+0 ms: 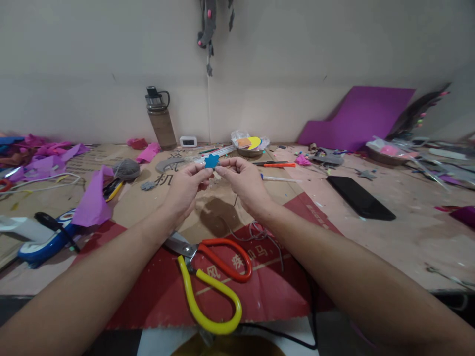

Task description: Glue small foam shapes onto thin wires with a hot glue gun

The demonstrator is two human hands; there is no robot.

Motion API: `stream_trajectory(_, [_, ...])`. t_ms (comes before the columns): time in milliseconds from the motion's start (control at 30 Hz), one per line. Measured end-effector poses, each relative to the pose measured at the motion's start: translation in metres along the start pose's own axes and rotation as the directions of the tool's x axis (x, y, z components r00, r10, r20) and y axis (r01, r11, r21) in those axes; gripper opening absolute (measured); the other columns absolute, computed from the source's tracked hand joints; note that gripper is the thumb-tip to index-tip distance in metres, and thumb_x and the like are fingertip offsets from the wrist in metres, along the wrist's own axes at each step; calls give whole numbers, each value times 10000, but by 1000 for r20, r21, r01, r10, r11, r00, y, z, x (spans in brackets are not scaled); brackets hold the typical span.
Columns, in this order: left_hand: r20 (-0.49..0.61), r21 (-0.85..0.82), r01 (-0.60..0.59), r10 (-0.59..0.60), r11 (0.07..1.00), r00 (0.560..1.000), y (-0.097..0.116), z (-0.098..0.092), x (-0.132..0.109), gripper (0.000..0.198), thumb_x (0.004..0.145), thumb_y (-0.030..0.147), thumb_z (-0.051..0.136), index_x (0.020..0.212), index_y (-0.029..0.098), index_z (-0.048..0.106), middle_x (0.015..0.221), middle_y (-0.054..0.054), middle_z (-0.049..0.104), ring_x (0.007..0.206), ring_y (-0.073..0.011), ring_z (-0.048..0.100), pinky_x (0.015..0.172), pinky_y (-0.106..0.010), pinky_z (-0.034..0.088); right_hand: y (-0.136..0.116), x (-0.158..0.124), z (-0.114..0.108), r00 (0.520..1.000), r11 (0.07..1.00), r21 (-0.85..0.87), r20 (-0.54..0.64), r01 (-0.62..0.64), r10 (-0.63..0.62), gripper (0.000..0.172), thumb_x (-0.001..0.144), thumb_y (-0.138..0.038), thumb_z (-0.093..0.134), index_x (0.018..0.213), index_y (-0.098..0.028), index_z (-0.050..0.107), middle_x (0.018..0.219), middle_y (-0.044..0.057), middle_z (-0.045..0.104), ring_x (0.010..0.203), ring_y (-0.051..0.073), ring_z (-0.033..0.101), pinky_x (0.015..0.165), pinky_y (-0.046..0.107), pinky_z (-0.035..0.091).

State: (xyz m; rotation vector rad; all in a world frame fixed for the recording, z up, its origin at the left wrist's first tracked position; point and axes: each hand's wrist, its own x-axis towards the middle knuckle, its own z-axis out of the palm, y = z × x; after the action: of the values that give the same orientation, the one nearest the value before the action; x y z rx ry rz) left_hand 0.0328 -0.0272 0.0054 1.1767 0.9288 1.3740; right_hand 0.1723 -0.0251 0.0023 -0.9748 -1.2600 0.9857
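Note:
A small blue felt star (211, 161) is pinched between my two hands, above the cardboard. My left hand (187, 185) grips its left lower edge with thumb and fingers. From the other side, my right hand (243, 180) closes thumb and fingertips at its right lower edge. Below the hands lies a pair of scissors (189, 251) with one red and one yellow handle, its blade tips hidden under my left forearm. A tangle of grey thread (260, 232) rests on the red part of the cardboard, near my right forearm.
A tinted water bottle (161, 123) stands against the wall. Purple felt (92, 198), grey yarn (127, 169) and a blue tape dispenser (48, 242) lie left. To the right are a black phone (359, 197) and a leaning purple sheet (363, 116). A bowl (250, 148) sits behind.

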Motion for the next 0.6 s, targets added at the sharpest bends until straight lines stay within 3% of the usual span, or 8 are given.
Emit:
stream_trajectory(200, [28, 54, -11, 9, 998, 1000, -2, -2, 1, 170, 689, 280, 762, 738, 143, 673, 689, 8, 595, 556, -59, 452, 559, -212, 333, -4, -1, 1, 996, 994, 84, 59, -66, 61, 216, 682, -362, 707, 749, -174, 624, 646, -47, 535, 507, 56, 312, 490, 240, 243])
stream_trajectory(367, [88, 150, -22, 9, 988, 996, -3, -6, 5, 205, 698, 338, 765, 719, 144, 702, 703, -20, 642, 574, -75, 475, 574, -228, 343, -4, 2, -1, 993, 989, 110, 77, -102, 94, 225, 663, -370, 687, 668, -192, 550, 560, -75, 448, 498, 60, 297, 495, 243, 240])
stream_trajectory(600, [180, 175, 3, -35, 985, 983, 5, -9, 7, 181, 678, 318, 747, 735, 150, 711, 755, -39, 677, 623, -100, 535, 591, -238, 365, -5, 7, -6, 991, 996, -1, 99, -90, 90, 205, 660, -378, 642, 647, -201, 540, 526, -89, 394, 490, 67, 263, 496, 256, 225])
